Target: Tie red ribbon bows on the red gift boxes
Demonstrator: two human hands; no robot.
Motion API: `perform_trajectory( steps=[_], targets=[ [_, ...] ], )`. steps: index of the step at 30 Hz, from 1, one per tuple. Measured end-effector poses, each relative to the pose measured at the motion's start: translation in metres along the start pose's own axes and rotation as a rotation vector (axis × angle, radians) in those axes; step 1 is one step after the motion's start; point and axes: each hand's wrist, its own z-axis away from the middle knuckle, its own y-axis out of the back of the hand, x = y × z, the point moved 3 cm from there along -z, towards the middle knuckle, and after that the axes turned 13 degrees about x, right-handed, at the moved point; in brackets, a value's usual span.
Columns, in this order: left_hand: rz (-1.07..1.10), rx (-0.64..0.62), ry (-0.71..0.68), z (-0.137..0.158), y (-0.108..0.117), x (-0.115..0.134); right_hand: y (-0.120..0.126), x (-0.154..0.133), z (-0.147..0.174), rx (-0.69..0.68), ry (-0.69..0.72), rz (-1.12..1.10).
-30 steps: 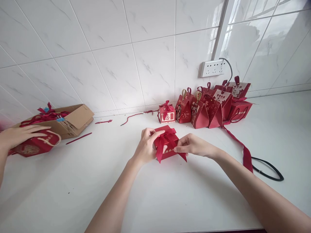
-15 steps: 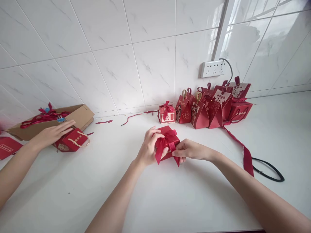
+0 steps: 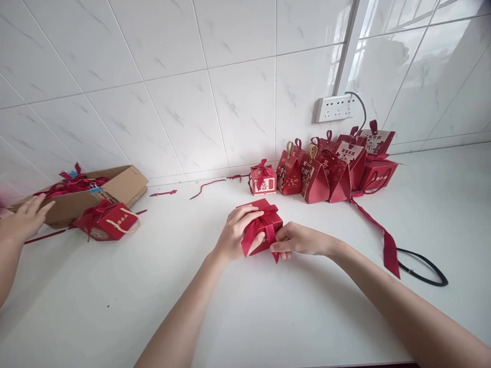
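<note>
Head view. Landmark: white-labelled box point(image 3: 270, 190). Bowed red box point(image 3: 264, 232) lies nearer the wearer than this landmark, on or just over the table point(image 3: 245, 317) (underside hidden). Left hand point(image 3: 235, 230) clamped on the red box's left side, fingers across the bow point(image 3: 263, 221); right hand point(image 3: 294, 239) pinched on the right ribbon tail point(image 3: 270, 233). Judgement: steady the bow, draw the tail gently and flat, avoid denting the walls.

One held box point(image 3: 269, 220), one carton point(image 3: 125, 184), one socket strip point(image 3: 336, 109), one black loop point(image 3: 443, 276)
</note>
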Motion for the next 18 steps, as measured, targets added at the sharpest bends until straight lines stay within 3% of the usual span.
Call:
perform_trajectory(
  steps=[18],
  targets=[
    [0.015, -0.003, -0.003, 0.0, -0.0002, -0.0022, -0.0059, 0.004, -0.004, 0.035, -0.035, 0.009]
  ],
)
